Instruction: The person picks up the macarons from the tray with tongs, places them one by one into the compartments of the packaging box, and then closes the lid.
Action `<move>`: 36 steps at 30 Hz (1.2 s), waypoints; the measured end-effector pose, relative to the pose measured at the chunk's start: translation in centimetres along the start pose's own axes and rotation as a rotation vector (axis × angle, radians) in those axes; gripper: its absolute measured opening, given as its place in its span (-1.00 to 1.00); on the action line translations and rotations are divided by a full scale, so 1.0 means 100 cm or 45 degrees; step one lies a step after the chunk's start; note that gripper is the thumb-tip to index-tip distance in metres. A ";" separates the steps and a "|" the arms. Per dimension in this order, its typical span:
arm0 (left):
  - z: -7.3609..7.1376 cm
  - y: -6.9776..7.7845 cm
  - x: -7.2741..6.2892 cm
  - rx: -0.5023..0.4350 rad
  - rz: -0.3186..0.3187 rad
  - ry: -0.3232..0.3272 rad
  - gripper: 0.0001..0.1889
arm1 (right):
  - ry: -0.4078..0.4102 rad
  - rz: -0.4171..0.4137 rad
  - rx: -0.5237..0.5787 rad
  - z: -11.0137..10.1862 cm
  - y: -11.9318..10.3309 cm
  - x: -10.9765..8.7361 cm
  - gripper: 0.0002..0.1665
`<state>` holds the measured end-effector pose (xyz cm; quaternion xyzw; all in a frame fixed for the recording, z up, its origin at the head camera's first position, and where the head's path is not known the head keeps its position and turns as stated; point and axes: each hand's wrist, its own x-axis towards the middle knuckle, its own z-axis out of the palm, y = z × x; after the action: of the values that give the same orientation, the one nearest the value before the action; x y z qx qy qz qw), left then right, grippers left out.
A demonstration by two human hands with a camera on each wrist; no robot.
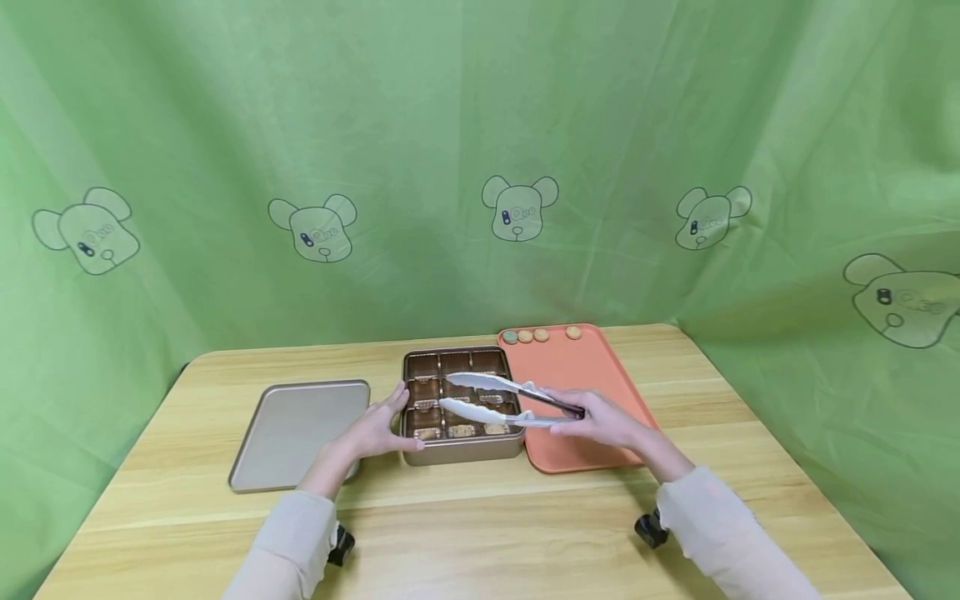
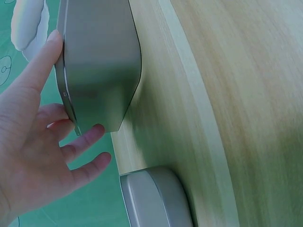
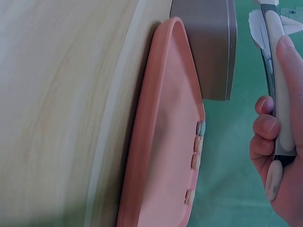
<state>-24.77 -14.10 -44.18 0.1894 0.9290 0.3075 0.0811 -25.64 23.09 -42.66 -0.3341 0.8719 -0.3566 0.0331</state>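
Observation:
A metal tin (image 1: 465, 452) with a brown divided insert stands at mid-table; light biscuits (image 1: 461, 431) lie in its front row of compartments. My left hand (image 1: 375, 429) rests at its front-left corner. In the left wrist view, the thumb lies along the rim of the tin (image 2: 102, 52) and the other fingers spread about the corner. With its fingers wrapped round the handles, my right hand (image 1: 600, 417) grips white-tipped tongs (image 1: 476, 412). Their two tips are apart and overlap the insert in the head view; nothing shows between them.
An orange tray (image 1: 577, 383) lies right of the tin, with several round biscuits (image 1: 541, 335) along its far edge, one of them green (image 1: 510, 337). On the left lies a flat metal lid (image 1: 300, 433). Green curtain (image 1: 420, 167) hangs behind the table.

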 end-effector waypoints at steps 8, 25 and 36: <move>-0.001 0.001 -0.001 0.003 -0.013 -0.013 0.03 | 0.155 0.131 0.013 -0.010 0.014 -0.011 -0.25; 0.000 0.001 -0.003 -0.032 -0.034 -0.002 0.05 | 0.500 0.578 -0.380 -0.038 0.045 -0.042 -0.24; 0.001 0.000 -0.001 -0.043 -0.019 0.005 0.05 | 0.490 0.785 -0.473 -0.046 0.051 -0.048 -0.23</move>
<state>-24.64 -14.05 -44.25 0.1803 0.9252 0.3229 0.0848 -26.15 31.40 -43.44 0.0154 0.9710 -0.2225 -0.0861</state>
